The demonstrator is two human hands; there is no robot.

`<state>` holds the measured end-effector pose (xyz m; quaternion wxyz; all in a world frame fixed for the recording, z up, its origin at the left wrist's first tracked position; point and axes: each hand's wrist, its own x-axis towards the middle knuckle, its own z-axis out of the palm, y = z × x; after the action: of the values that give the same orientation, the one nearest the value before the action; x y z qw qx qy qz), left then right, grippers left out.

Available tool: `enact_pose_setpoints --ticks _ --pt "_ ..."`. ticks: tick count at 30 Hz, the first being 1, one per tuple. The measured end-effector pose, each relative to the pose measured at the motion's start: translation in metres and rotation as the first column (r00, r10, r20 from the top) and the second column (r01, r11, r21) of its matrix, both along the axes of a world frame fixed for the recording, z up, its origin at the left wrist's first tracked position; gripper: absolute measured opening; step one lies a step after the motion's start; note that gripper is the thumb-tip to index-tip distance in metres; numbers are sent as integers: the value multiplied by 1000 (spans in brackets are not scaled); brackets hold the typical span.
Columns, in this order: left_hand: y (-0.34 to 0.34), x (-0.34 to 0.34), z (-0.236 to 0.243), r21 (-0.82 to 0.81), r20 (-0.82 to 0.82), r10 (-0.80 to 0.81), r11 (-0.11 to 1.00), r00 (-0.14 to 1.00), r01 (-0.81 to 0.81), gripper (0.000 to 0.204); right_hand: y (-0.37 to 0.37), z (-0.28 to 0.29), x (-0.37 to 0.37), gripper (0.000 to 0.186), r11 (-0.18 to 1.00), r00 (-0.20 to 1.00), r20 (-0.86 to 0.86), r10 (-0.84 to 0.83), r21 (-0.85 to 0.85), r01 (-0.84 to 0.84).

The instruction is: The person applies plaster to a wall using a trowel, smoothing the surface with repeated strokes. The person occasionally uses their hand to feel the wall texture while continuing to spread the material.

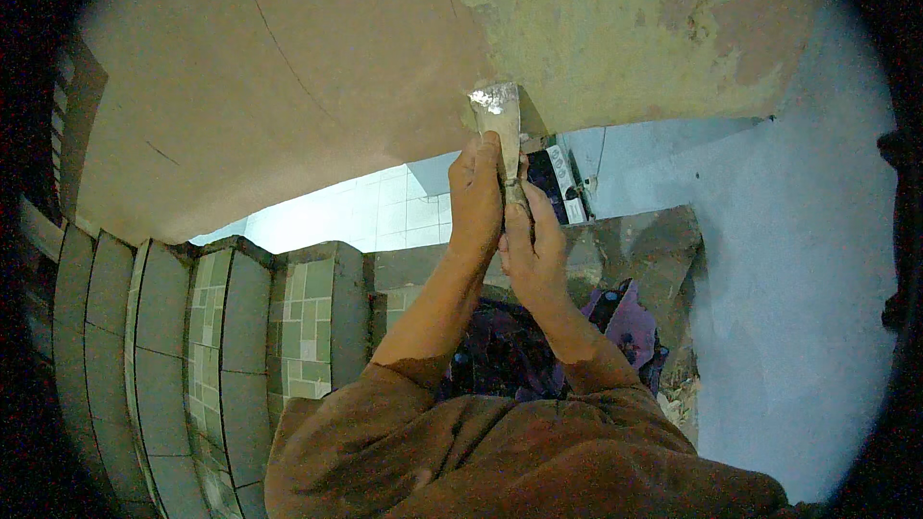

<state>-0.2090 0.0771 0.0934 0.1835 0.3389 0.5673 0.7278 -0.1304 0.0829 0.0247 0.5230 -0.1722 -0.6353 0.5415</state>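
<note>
A putty knife [499, 113] with a broad, shiny, worn blade points up and away from me. My left hand [475, 194] is closed on it from the left, its thumb lying along the blade. Lower down, my right hand [535, 248] is wrapped round the handle [515, 194], most of which is hidden by fingers. The blade tip is at the surface of a sloping plastered wall [317, 67], beside the ragged edge of its yellowish-green coat [586, 48]. Left of that edge the plaster shows bare and brownish; whether the blade touches it I cannot tell.
Tiled stairs [245, 317] run along the left. Below the wall's lower edge show a white tiled floor [385, 204] and a dark object with a white panel [567, 183]. A pale blue wall [788, 279] stands right of the grey landing edge [654, 235].
</note>
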Motion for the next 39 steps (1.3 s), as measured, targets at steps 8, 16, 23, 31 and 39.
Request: enact_pose_setpoints --ticks 8,16,23,31,39 --pt "3 -11 -11 -41 -62 17 999 998 -20 43 1 4 -1 33 999 1000 3 -20 -28 20" --pt "0 -14 -7 -15 -52 54 998 997 -54 44 0 20 -2 36 980 991 -35 131 -144 -135" --pt "-12 -8 -15 164 90 8 986 996 -23 37 29 21 56 33 958 969 243 -46 284 -26" --pt "-29 -18 -23 106 49 2 994 999 -7 40 117 -19 248 56 151 -260 337 -905 826 543" --pt "-27 -16 -31 99 72 -34 995 997 27 39 115 -18 382 67 -214 -571 14 -821 920 330"
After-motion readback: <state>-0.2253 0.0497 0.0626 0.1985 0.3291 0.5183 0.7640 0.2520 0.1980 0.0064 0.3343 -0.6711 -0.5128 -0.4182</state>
